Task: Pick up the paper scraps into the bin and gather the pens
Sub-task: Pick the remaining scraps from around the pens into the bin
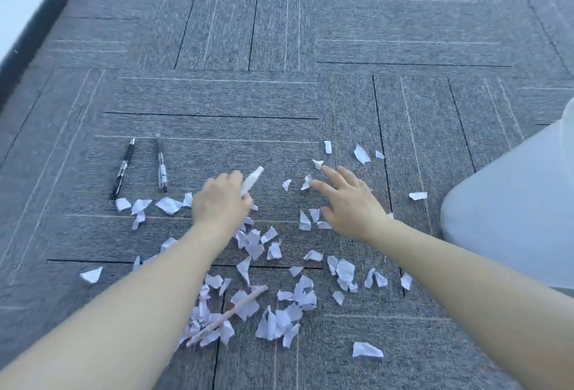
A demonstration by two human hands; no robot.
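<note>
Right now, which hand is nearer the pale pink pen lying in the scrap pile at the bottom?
Left. The left hand, closed around a white pen, sits above the pale pink pen in the view; the right hand, fingers spread over paper scraps, is farther off to the right.

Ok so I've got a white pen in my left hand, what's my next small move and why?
Probably carry the white plastic pen in your left hand over beside the two dark pens lying side by side on the grey carpet. That gathers them; a pink pen remains among the white paper scraps.
</note>
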